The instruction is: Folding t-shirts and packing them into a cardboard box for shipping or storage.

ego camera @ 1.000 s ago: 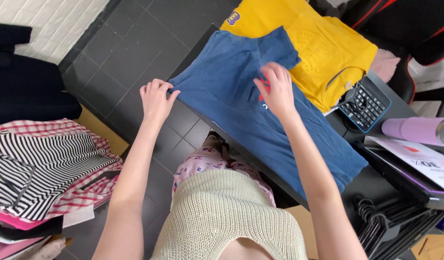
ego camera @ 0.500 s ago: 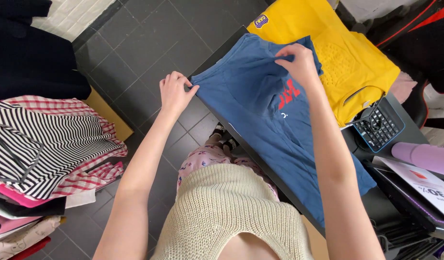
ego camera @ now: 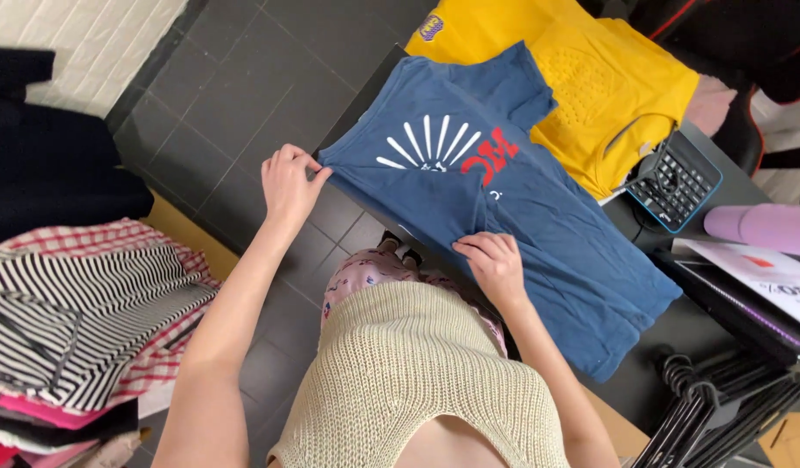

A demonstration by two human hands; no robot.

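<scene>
- A blue T-shirt with a white fan-shaped print and red letters is spread face up across a black table, from the upper middle of the frame down to the lower right
- The shirt's sleeve corner at centre left is pinched by the left hand, closed on the cloth out past the table edge, above the dark tiled floor
- The shirt's near edge at the centre of the frame is gripped by the right hand, fingers curled around the cloth
- A yellow shirt is seen under the blue one at the top
- A calculator and a lilac bottle are placed at the right
- Striped and checked clothes are piled at the lower left
</scene>
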